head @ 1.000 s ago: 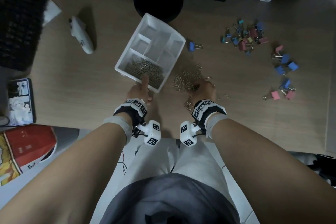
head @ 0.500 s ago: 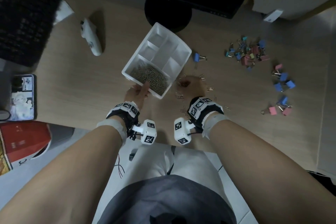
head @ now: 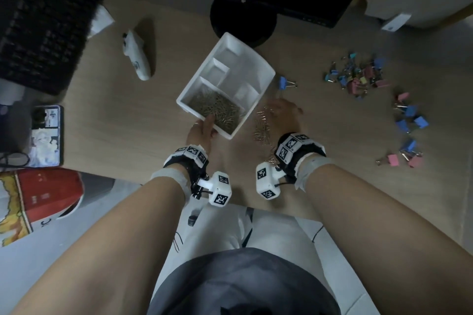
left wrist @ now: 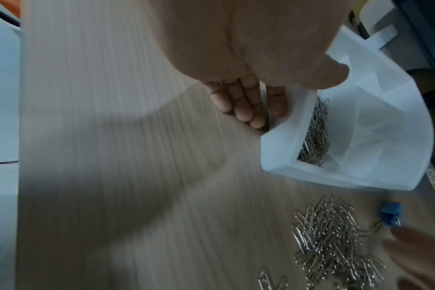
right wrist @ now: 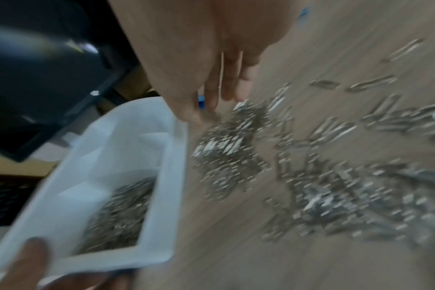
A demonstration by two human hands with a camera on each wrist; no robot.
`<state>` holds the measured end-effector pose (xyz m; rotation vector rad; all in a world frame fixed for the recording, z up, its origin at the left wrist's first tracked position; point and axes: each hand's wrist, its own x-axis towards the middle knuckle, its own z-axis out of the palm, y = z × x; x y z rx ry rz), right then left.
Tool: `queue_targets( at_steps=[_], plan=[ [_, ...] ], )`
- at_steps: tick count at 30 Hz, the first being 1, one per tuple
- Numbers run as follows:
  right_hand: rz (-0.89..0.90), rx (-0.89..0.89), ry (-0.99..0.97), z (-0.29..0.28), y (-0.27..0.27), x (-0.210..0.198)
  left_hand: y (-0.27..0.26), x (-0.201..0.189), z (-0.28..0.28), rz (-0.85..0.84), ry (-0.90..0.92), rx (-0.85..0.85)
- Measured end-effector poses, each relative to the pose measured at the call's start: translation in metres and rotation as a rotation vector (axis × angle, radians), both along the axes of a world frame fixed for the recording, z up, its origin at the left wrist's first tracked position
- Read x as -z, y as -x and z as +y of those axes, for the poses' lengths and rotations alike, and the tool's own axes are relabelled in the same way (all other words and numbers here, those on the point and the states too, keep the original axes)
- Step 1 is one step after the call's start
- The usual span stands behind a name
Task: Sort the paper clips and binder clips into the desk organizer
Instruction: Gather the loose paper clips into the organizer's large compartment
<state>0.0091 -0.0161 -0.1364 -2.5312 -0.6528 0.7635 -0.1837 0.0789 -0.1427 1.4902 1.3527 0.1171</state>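
The white desk organizer point(head: 258, 69) point(left wrist: 281, 149) point(right wrist: 171, 157) stands mid-desk, its near compartment full of paper clips point(head: 217, 108) point(left wrist: 315, 133). My left hand point(head: 204, 125) pinches its near wall, fingers point(left wrist: 243, 106) flat outside and thumb over the rim. A loose paper clip pile point(head: 262, 128) point(left wrist: 335, 245) point(right wrist: 226, 149) lies just right of the organizer. Over the pile's far end hovers my right hand point(head: 281, 112) point(right wrist: 226, 90), blurred, fingers straight and pointing down. One blue binder clip point(head: 282, 82) lies beyond it. Coloured binder clips point(head: 358, 77) lie scattered far right.
More blue and pink binder clips point(head: 409, 117) lie toward the right edge. A white mouse-like object point(head: 137, 59), a black keyboard point(head: 43, 20) and a phone point(head: 46, 135) are on the left. The monitor foot point(head: 243, 20) stands behind the organizer.
My right hand has moved away from me along the organizer's right side, and its curled fingers have straightened over the clip pile. The left hand keeps its hold on the organizer.
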Motion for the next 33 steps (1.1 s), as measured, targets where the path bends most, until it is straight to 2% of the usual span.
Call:
queue_targets(
  at_steps=[3, 6, 11, 16, 22, 27, 31, 33],
  plan=[
    [0.012, -0.039, 0.253, -0.029, -0.014, 0.007, -0.002, -0.001, -0.002, 0.03, -0.004, -0.023],
    [-0.069, -0.153, 0.3, -0.035, -0.006, 0.009, -0.001, 0.001, -0.002, 0.052, -0.013, -0.016],
    [-0.128, -0.208, 0.181, -0.016, 0.021, 0.014, 0.001, 0.007, -0.001, 0.033, -0.053, 0.021],
    [-0.061, -0.257, 0.15, -0.019, 0.023, 0.019, 0.001, 0.015, -0.002, 0.032, -0.061, -0.021],
    [-0.041, -0.185, 0.149, -0.036, 0.009, 0.016, -0.005, 0.007, -0.006, 0.061, -0.057, -0.045],
    [0.125, -0.073, 0.127, -0.051, -0.013, 0.013, -0.011, -0.001, -0.011, 0.147, -0.093, -0.046],
    [0.151, -0.01, 0.061, -0.067, -0.034, -0.005, -0.019, -0.007, -0.01, 0.29, 0.03, -0.046],
    [0.176, 0.007, 0.012, -0.071, -0.041, -0.013, -0.024, -0.007, -0.012, 0.282, 0.144, -0.116]
  ],
)
